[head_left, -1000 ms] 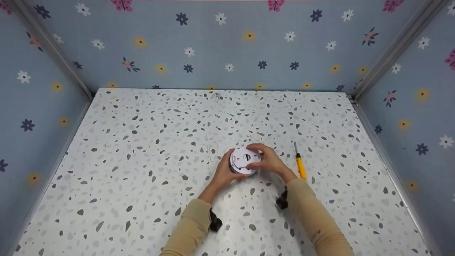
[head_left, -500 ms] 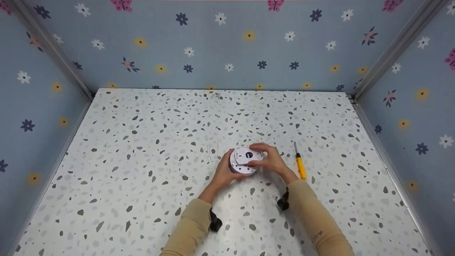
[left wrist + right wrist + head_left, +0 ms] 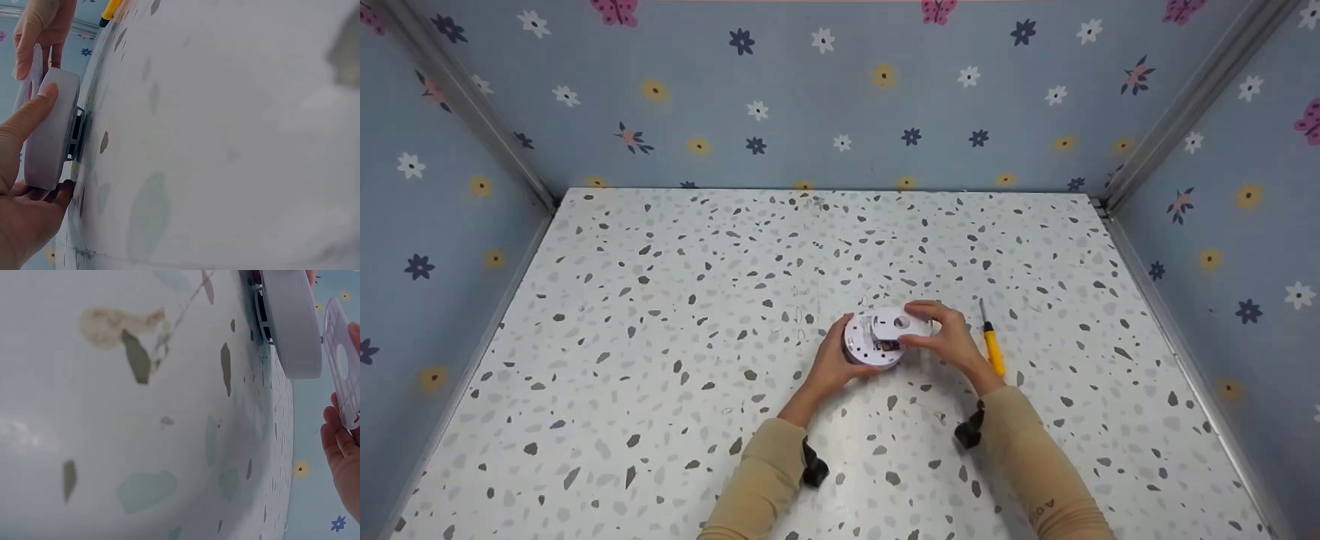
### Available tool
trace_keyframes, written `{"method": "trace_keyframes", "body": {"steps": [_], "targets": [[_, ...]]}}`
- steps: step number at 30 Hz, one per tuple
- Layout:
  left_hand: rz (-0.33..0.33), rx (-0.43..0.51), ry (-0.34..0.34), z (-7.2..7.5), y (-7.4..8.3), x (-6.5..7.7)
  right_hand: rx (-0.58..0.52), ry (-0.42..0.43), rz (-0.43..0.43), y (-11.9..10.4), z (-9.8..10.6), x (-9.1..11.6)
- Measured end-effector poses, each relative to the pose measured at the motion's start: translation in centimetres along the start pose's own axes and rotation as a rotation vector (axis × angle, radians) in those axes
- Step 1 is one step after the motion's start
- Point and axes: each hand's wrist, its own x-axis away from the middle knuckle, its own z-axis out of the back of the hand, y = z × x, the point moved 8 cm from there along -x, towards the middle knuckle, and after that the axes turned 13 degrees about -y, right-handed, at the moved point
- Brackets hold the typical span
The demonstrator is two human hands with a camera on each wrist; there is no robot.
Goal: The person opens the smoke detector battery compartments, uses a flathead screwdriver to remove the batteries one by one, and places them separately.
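My left hand grips a round white plastic device, shaped like a smoke detector, around its side. In the left wrist view its slotted grey base faces the table. A thin white cover plate with a round hole is pinched between thumb and fingers of my right hand. The plate is tilted and overlaps the device's right half in the head view. The right wrist view shows a gap between plate and housing. Beneath the plate's edge, a small dark and yellowish patch shows, its details too small to tell.
A screwdriver with a yellow and black handle lies right of my right hand. The speckled white table is bounded by flowered blue panels at the back and both sides.
My right hand has moved to the right with the cover plate, which lay over the device and is now tilted and lifted off part of it. The left hand stays in place.
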Motion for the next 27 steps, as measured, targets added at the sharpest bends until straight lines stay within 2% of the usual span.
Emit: {"method": "trace_keyframes", "body": {"steps": [5, 13, 21, 27], "targets": [[0.026, -0.004, -0.010, -0.1, -0.2, 0.0, -0.002, 0.043, -0.041, 0.8, 0.8, 0.5], [0.015, -0.014, 0.003, 0.0, -0.2, -0.1, 0.002, 0.112, -0.118, 1.8, 2.2, 1.2], [0.009, -0.015, 0.007, 0.0, -0.1, 0.0, -0.024, 0.105, -0.227, 3.4, 3.0, 1.8], [0.008, -0.017, 0.007, 0.0, 0.0, 0.1, -0.012, 0.119, -0.272, 4.3, 3.7, 2.1]]}}
